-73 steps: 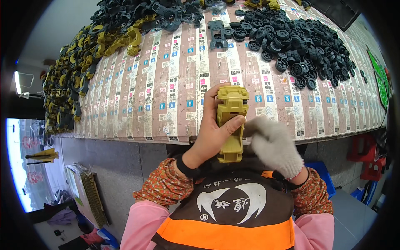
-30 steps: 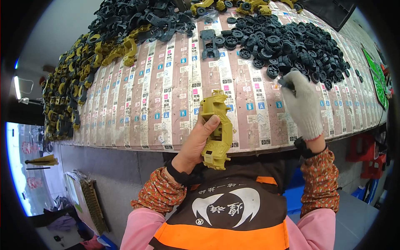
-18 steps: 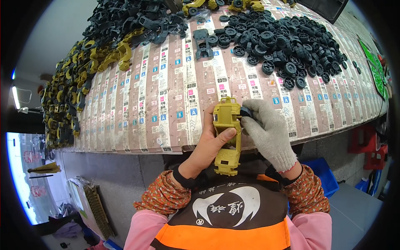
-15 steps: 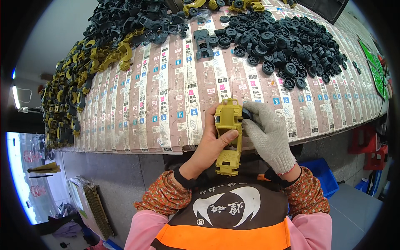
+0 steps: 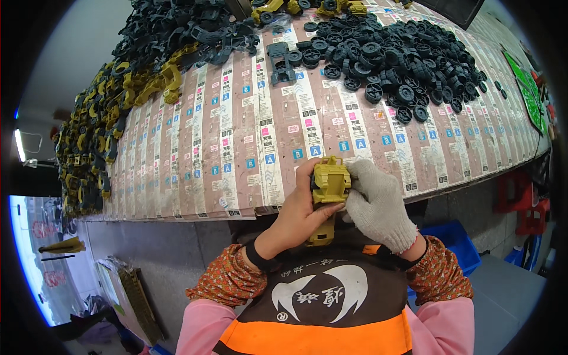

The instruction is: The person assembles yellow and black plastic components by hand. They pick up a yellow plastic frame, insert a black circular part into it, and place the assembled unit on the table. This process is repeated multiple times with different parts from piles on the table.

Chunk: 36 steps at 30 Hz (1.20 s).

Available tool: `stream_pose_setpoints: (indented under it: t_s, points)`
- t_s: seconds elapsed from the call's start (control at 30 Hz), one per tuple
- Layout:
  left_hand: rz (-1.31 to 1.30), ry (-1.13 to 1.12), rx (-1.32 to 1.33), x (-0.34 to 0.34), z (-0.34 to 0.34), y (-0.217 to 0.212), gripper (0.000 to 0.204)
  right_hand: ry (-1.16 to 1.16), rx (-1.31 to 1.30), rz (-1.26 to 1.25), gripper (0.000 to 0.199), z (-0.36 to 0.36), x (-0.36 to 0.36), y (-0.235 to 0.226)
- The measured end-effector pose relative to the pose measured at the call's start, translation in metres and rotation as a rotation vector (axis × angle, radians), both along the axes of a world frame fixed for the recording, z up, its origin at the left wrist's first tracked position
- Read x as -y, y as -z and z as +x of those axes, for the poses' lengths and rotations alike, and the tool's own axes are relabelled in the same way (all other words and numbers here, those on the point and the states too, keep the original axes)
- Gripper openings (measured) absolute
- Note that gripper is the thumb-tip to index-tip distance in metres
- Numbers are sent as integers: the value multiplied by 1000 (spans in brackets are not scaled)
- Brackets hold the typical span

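My bare left hand [image 5: 296,216] grips an olive-yellow plastic toy car body [image 5: 329,189], held upright at the table's near edge. My right hand [image 5: 378,204], in a white knit glove, presses against the body's right side near its top; whatever sits under those fingers is hidden. A big heap of black toy wheels [image 5: 402,59] lies on the table far right. A single dark grey chassis part [image 5: 279,59] rests near the heap's left side.
The table [image 5: 236,148] is covered with striped printed sheets. Dark grey and yellow plastic parts [image 5: 118,106] pile along its left and far edge. A blue bin [image 5: 455,242] and red stools [image 5: 520,201] stand below on the right. A green sheet [image 5: 529,97] lies at far right.
My right hand reached out to the wheel heap, came back to the car body, and now presses on its right side. The left hand kept hold of the body throughout.
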State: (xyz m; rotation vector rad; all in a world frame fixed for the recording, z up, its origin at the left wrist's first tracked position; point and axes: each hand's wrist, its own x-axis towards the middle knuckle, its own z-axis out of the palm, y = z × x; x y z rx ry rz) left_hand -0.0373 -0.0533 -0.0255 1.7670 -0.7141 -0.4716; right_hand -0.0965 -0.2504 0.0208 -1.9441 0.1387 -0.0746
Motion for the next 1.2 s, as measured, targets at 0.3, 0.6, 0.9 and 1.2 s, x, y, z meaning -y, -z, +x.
stream_pose_setpoints:
  t_s: [0.3,0.6,0.9,1.2]
  points:
    - [57,119,1,4,2,-5,84,8,-410,214,31,1,11,-32]
    - [-393,-165,-561,9,17,-12,75,347,-34,-913,30,65,135,5]
    - [-528,-320,-762,-1,23,-16,66,240,-71,-1040,30,81,133,16]
    - [-587,-443,-760,-4,28,-14,46,57,34,-632,29,52,90,4]
